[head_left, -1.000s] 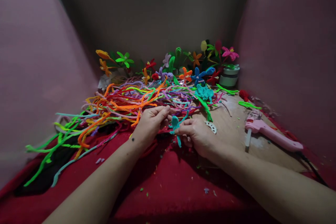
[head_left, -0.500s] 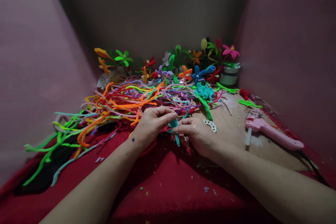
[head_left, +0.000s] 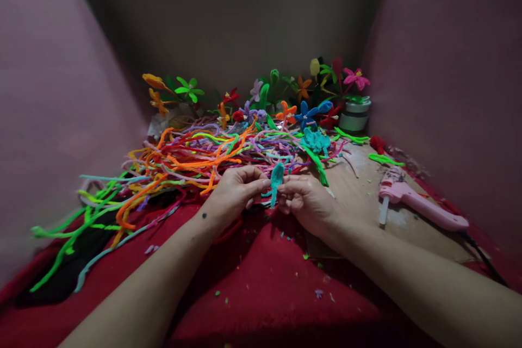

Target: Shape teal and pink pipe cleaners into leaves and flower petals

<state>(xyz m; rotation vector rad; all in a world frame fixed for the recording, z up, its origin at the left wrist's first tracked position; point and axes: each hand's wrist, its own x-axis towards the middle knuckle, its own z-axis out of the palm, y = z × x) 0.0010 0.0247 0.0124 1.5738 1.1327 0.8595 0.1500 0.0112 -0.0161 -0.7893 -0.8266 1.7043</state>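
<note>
Between my two hands stands a teal pipe-cleaner petal [head_left: 277, 175], its rounded end up and its thin tails hanging down. My left hand [head_left: 240, 187] pinches its left side between thumb and fingers. From the other side, my right hand [head_left: 304, 196] grips the lower part near the tails, fingers curled. Behind them spreads a heap of loose pipe cleaners [head_left: 212, 155] in many colours. A crumpled teal pipe-cleaner bundle [head_left: 316, 141] lies beyond my right hand, with a green strip [head_left: 318, 166] below it.
A pink hot glue gun [head_left: 424, 206] lies on the brown board [head_left: 354, 239] at right. Finished pipe-cleaner flowers [head_left: 305, 114] line the back, some near a pale pot [head_left: 354, 114]. The red cloth [head_left: 253, 293] carries small scraps. Pink walls flank both sides.
The teal petal has been turned from rounded end hidden to pointing up, above my fingers. My hands have come level on either side of it. The view has shifted slightly.
</note>
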